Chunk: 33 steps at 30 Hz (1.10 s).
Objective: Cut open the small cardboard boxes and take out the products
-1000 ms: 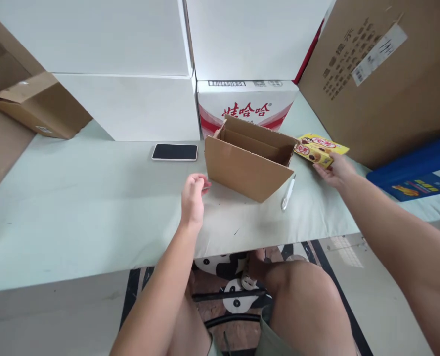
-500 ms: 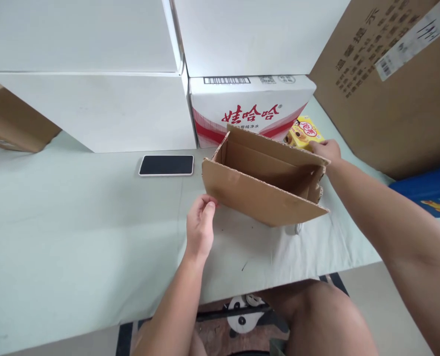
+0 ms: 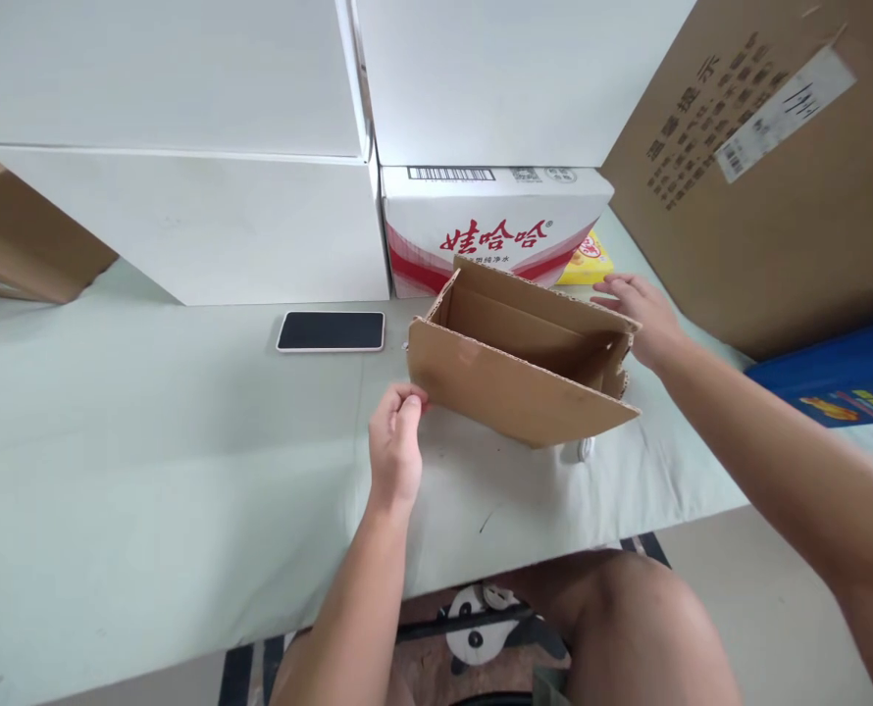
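- Head view: the left hand (image 3: 396,446) lies on the pale green table (image 3: 149,471) with its fingers curled in and its tips against the lower left corner of the cardboard box (image 3: 514,397) (whether any cardboard is pinched between them, I cannot tell).
- The cardboard box stands open-topped in the middle of the table, its long front wall facing the person and its right end lifted a little.
- The right hand (image 3: 639,314) is spread flat, fingers extended, resting on the far right top edge of the box and holding nothing.
- Just beyond that hand, a yellow snack packet (image 3: 585,265) lies against the white case with red characters (image 3: 481,221).
- A black phone (image 3: 332,330) lies flat to the left of the box, apart from it.
- A white pen-like thing (image 3: 585,450) peeks out under the box's right end (mostly hidden).
- A large brown carton (image 3: 760,186) stands at the right.
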Available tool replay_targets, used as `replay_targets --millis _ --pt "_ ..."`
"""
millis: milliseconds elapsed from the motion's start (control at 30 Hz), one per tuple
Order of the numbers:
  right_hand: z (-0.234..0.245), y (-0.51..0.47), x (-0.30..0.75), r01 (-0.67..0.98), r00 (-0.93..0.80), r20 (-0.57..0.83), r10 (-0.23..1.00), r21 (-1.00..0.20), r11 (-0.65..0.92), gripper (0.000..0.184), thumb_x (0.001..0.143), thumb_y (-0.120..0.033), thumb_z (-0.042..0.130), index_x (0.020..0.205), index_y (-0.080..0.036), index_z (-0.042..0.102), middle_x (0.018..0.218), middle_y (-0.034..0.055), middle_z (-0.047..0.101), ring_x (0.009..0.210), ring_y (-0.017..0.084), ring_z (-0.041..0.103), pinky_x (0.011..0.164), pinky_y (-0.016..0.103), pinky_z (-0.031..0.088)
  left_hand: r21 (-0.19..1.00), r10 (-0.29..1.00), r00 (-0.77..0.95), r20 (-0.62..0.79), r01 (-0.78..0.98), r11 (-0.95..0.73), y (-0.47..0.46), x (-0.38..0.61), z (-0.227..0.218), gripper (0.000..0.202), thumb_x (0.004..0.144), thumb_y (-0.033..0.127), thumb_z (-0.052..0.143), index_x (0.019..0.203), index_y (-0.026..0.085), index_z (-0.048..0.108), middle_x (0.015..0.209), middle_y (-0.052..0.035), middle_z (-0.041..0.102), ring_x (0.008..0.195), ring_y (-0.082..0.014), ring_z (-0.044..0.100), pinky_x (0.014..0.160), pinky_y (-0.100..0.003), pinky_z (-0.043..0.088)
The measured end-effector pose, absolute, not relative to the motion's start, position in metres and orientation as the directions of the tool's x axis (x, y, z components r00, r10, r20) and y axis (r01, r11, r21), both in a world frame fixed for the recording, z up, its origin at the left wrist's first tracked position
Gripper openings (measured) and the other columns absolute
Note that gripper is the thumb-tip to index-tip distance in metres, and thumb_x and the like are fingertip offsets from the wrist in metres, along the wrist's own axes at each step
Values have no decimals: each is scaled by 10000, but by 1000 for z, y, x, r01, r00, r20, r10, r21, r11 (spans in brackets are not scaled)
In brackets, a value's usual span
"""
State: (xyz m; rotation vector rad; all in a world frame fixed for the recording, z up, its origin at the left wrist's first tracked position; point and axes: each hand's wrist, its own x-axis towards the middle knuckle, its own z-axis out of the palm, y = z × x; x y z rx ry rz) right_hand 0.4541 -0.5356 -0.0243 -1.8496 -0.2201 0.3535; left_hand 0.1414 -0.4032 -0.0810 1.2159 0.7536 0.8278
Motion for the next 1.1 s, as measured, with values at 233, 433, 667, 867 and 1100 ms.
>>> replay_targets --millis 233,433,667,867,1100 --pt "26 -563 372 165 804 -92 587 -914 -370 215 862 -294 718 1067 -234 741 1075 18 755 933 136 680 710 195 555 980 872 488 -30 -156 121 -406 134 -79 240 867 451 583 791 234 652 837 -29 640 866 -205 604 852 -342 485" --pt "46 -552 358 -56 865 -306 397 -846 -530 66 856 -227 689 834 -204 747 986 49 732 749 141 635 451 208 540 977 864 504 16 -192 94 -407 126 -75 254 875 454 579 786 224 641 817 -26 619 843 -193 590 828 -324 474" --pt "62 -581 353 -198 943 -280 182 -908 -370 158 934 -116 604 794 -142 673 783 85 693 672 139 665 596 265 665 973 871 491 5 -204 109 -405 116 -65 259 865 468 561 781 229 616 806 -30 616 812 -193 598 812 -323 503" --pt "75 -631 373 -203 979 -186 -82 -921 -333 228 936 -55 543 741 -146 617 731 99 649 662 150 672 585 241 635 958 870 492 -19 -241 158 -407 113 -62 238 863 445 562 775 230 615 806 -33 615 797 -187 599 798 -318 508" --pt "64 -639 422 -202 976 -152 -158 -907 -369 207 887 6 538 788 -166 597 745 73 626 657 149 648 531 251 583 948 865 499 -44 -252 194 -408 110 -60 239 862 443 576 768 229 626 818 -32 609 800 -183 593 797 -318 497"
